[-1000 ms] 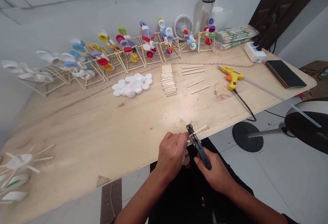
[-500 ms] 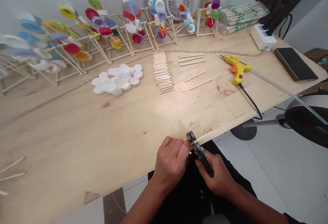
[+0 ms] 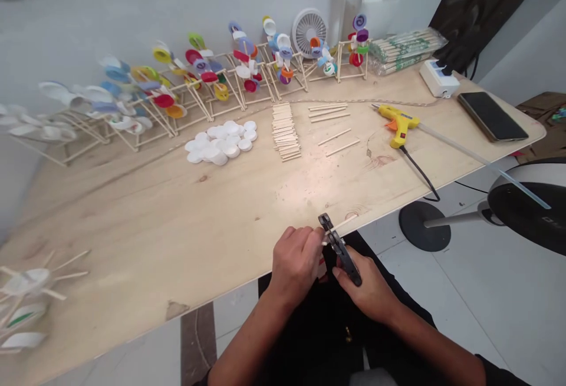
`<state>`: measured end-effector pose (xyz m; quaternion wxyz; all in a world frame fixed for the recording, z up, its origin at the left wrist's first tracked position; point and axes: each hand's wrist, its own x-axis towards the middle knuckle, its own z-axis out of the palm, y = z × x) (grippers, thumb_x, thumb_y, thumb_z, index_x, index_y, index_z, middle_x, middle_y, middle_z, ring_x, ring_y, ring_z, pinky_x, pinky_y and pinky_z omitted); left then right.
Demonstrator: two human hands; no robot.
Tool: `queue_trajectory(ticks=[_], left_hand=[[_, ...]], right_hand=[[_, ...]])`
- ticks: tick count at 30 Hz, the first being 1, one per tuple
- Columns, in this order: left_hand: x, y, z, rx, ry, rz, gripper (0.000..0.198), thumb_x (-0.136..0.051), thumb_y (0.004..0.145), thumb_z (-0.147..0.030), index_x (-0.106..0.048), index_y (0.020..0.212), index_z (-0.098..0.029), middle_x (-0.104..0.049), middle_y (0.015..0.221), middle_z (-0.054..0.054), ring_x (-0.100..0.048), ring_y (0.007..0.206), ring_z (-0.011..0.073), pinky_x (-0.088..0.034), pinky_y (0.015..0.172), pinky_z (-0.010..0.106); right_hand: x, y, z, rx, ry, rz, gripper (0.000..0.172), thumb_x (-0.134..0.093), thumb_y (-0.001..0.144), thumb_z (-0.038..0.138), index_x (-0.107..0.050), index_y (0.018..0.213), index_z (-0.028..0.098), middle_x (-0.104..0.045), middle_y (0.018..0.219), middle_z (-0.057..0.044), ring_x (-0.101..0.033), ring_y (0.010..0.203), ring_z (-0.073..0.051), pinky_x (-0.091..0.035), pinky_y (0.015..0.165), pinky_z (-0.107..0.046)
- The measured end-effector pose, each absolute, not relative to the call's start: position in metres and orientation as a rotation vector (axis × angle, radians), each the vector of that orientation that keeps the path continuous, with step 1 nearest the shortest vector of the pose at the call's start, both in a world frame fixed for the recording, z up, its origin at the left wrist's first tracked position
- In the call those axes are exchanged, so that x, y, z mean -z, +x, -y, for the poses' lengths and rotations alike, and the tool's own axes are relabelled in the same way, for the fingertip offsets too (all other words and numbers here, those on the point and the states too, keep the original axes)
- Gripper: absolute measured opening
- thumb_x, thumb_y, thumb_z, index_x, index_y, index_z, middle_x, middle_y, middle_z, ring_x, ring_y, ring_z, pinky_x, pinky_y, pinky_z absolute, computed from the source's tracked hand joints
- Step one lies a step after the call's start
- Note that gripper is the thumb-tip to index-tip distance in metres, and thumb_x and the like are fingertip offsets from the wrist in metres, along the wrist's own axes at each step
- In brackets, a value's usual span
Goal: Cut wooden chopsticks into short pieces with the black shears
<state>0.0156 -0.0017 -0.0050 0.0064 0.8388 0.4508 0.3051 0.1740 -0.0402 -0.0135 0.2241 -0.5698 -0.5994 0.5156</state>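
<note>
At the table's front edge, my left hand (image 3: 295, 262) is closed around thin wooden sticks, its fingers hiding most of their length. One wooden stick (image 3: 345, 221) pokes out past the fingers to the right, and a short stick end shows just below it. My right hand (image 3: 370, 289) grips a pair of dark pliers (image 3: 345, 254) by the handles. The pliers' jaws lie across the stick, right beside my left fingertips. Whether the jaws press on the stick, I cannot tell.
Beyond my hands lie a pile of short sticks (image 3: 286, 132), white bottle caps (image 3: 221, 141) and a yellow glue gun (image 3: 400, 124). Bottle-cap pinwheels on stick frames (image 3: 207, 73) line the wall. A phone (image 3: 493, 116) and power strip (image 3: 439, 78) sit right; spoked pieces (image 3: 29, 283) left.
The head view has tilted up and turned left, bringing the spoked pieces and a bottle into view. Both hands keep their hold, with the pliers still at the stick.
</note>
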Motion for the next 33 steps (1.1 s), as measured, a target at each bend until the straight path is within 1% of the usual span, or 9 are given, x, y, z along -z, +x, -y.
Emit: queue_trajectory(ticks=[4, 8, 13, 17, 21, 24, 27, 30, 33], left_hand=[[-0.002, 0.019, 0.006, -0.918, 2.702, -1.536, 0.014, -0.042, 0.085, -0.010, -0.055, 0.082, -0.013, -0.047, 0.057, 0.000, -0.040, 0.052, 0.0139, -0.031, 0.051, 0.027], [-0.005, 0.018, 0.007, -0.796, 2.824, -1.556, 0.016, -0.042, 0.086, -0.012, -0.057, 0.080, -0.013, -0.046, 0.054, -0.001, -0.040, 0.049, 0.0138, -0.029, 0.050, 0.028], [-0.008, 0.010, -0.001, -0.757, 3.001, -1.377, 0.018, -0.040, 0.085, -0.007, -0.055, 0.077, -0.013, -0.046, 0.053, -0.002, -0.039, 0.048, 0.0123, -0.028, 0.049, 0.027], [-0.011, 0.004, -0.008, -0.810, 3.081, -1.184, 0.015, -0.041, 0.085, -0.006, -0.053, 0.080, -0.013, -0.046, 0.053, -0.003, -0.039, 0.046, 0.0110, -0.027, 0.046, 0.026], [-0.014, 0.005, -0.004, -0.798, 2.958, -1.222, 0.015, -0.040, 0.086, -0.010, -0.052, 0.078, -0.015, -0.048, 0.051, -0.004, -0.039, 0.043, 0.0105, -0.028, 0.045, 0.025], [-0.018, 0.009, 0.005, -0.750, 2.599, -1.334, 0.015, -0.038, 0.088, -0.018, -0.051, 0.080, -0.017, -0.050, 0.053, -0.004, -0.043, 0.044, 0.0104, -0.031, 0.046, 0.022], [-0.026, 0.012, 0.013, -0.683, 2.253, -1.330, 0.016, -0.036, 0.090, -0.023, -0.051, 0.084, -0.018, -0.045, 0.052, -0.006, -0.041, 0.044, 0.0094, -0.032, 0.046, 0.021], [-0.036, 0.012, 0.016, -0.653, 2.043, -1.290, 0.020, -0.036, 0.090, -0.024, -0.047, 0.074, -0.019, -0.038, 0.052, -0.007, -0.035, 0.044, 0.0085, -0.030, 0.046, 0.020], [-0.043, 0.011, 0.018, -0.663, 1.963, -1.224, 0.023, -0.036, 0.090, -0.024, -0.044, 0.069, -0.020, -0.036, 0.054, -0.006, -0.033, 0.046, 0.0078, -0.030, 0.046, 0.020]], right_hand=[[0.005, 0.179, 0.044, -1.569, -1.577, 1.577, 0.004, -0.051, 0.077, 0.016, -0.049, 0.074, 0.019, -0.053, 0.065, 0.003, -0.050, 0.059, -0.012, -0.038, 0.057, -0.022], [0.003, 0.179, 0.048, -1.783, -1.517, 1.414, 0.002, -0.051, 0.077, 0.019, -0.050, 0.079, 0.019, -0.049, 0.063, 0.005, -0.045, 0.051, -0.010, -0.036, 0.052, -0.021], [-0.008, 0.180, 0.054, -1.959, -1.422, 1.243, 0.004, -0.051, 0.079, 0.022, -0.049, 0.081, 0.019, -0.041, 0.054, 0.008, -0.042, 0.045, -0.008, -0.034, 0.049, -0.021], [-0.018, 0.179, 0.059, -2.018, -1.429, 1.177, 0.006, -0.050, 0.080, 0.024, -0.049, 0.083, 0.019, -0.042, 0.053, 0.008, -0.042, 0.046, -0.008, -0.035, 0.051, -0.021], [-0.019, 0.179, 0.062, -1.923, -1.504, 1.251, 0.006, -0.051, 0.079, 0.023, -0.049, 0.084, 0.020, -0.045, 0.060, 0.007, -0.043, 0.050, -0.009, -0.037, 0.052, -0.021], [-0.021, 0.180, 0.062, -1.756, -1.599, 1.412, 0.005, -0.050, 0.078, 0.021, -0.050, 0.083, 0.021, -0.050, 0.066, 0.005, -0.046, 0.056, -0.010, -0.037, 0.054, -0.021], [-0.024, 0.181, 0.063, -1.613, -1.671, 1.560, 0.003, -0.049, 0.078, 0.020, -0.050, 0.081, 0.021, -0.055, 0.068, 0.003, -0.050, 0.061, -0.012, -0.037, 0.057, -0.022], [-0.024, 0.182, 0.066, -1.494, -1.691, 1.670, 0.004, -0.049, 0.078, 0.021, -0.049, 0.082, 0.021, -0.058, 0.069, 0.003, -0.052, 0.060, -0.013, -0.037, 0.057, -0.023], [-0.022, 0.183, 0.067, -1.336, -1.699, 1.780, 0.002, -0.047, 0.079, 0.022, -0.046, 0.081, 0.021, -0.058, 0.067, 0.002, -0.053, 0.059, -0.014, -0.035, 0.056, -0.024]])
